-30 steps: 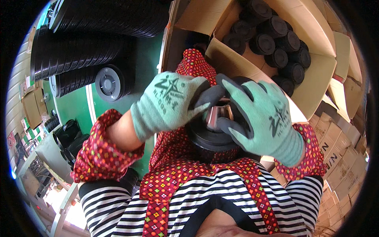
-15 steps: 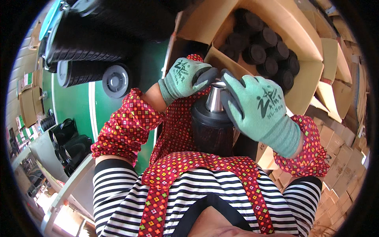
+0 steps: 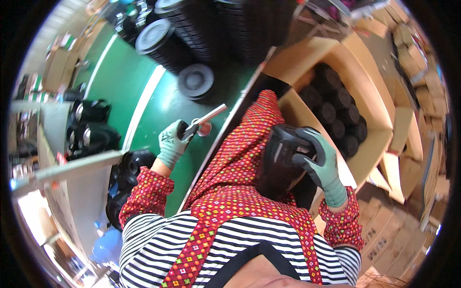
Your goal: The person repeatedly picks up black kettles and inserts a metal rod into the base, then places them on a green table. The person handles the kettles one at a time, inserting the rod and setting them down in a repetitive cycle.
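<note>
Right hand (image 3: 319,161) clamps the black container (image 3: 281,165): likely stiff, slippery; grasp around its outside. Left hand (image 3: 175,141) pinches the metal rod (image 3: 212,114).

Right hand (image 3: 322,161) on black container (image 3: 278,163), green table (image 3: 149,115)

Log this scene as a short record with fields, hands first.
Left hand: gloved left hand holding a silver metal tool over the green surface
Right hand: gloved right hand gripping a black container, tilted near the lap
Beside container: open cardboard box of round black pieces
On green surface: black stacks
Clothing: red patterned apron, striped top
</note>
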Tool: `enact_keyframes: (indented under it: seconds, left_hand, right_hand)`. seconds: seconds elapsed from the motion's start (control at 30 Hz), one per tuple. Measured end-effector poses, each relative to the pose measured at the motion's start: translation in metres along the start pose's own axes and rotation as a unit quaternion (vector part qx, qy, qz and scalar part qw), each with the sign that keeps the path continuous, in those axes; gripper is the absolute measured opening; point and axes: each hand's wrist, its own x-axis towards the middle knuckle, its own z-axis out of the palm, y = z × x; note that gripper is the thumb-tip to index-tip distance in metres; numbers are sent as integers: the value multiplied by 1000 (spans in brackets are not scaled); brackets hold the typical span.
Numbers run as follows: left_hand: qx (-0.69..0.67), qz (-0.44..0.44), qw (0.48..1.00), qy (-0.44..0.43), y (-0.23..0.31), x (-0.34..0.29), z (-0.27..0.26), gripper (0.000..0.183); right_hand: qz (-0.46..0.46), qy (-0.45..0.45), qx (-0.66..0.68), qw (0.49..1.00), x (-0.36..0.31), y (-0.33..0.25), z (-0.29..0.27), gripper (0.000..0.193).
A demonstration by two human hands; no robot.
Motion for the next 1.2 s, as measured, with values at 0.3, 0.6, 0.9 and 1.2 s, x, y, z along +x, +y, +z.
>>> enact_keyframes:
  seconds: [0.3, 0.6, 0.9, 1.2]
  left_hand:
    - [-102, 111, 986, 73, 23, -35, -33, 91]
    - [-458, 46, 888, -6, 59, -87, -98, 70]
    - [-347, -139, 885, 277, -51, 52, -129, 48]
    - [-102, -240, 913, 314, -149, 227, -111, 54]
  right_hand:
    - [42, 182, 184, 965, 30, -22, -20, 43]
    - [195, -129, 483, 844, 94, -64, 101, 59]
    - [14, -96, 203, 974, 96, 11, 179, 31]
    - [-115, -97, 46, 988, 86, -3, 177, 33]
